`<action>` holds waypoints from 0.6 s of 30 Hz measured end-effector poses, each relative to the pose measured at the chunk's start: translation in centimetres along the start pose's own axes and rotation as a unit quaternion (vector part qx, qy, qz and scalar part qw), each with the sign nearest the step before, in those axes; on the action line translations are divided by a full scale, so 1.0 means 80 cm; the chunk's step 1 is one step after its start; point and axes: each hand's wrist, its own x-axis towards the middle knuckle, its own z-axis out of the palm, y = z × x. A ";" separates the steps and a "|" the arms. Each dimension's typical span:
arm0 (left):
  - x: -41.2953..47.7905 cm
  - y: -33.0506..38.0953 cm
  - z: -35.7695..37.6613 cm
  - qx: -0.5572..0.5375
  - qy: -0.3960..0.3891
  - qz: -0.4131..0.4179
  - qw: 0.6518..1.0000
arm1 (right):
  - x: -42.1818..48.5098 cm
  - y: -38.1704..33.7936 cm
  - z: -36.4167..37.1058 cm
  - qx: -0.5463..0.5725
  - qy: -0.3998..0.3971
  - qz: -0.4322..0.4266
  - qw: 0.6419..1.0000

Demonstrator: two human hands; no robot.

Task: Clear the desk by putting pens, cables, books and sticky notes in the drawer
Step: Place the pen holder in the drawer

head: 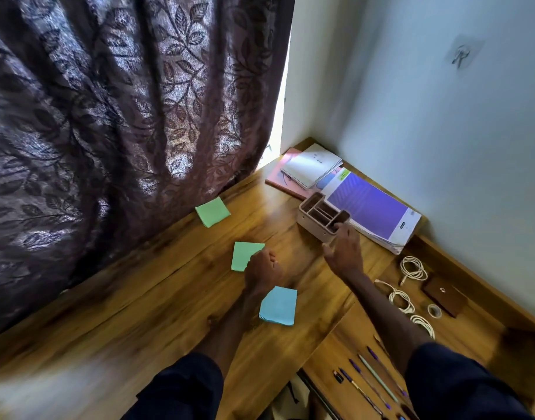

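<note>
a dark brown curtain with a shiny leaf pattern (108, 116) hangs in deep folds across the left. a clear adhesive hook (461, 56) sticks high on the pale white wall (442, 131). a beige plastic organiser with open compartments (313, 215) stands out from the corner. further right, a small dark brown rectangular box (443, 295) lies close to the wall, with a small ring of clear tape (434, 311) just beside it.
</note>
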 end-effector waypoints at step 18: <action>0.009 0.024 0.016 -0.353 -0.194 -0.178 0.898 | -0.093 -0.012 0.001 0.146 -0.051 -0.025 0.988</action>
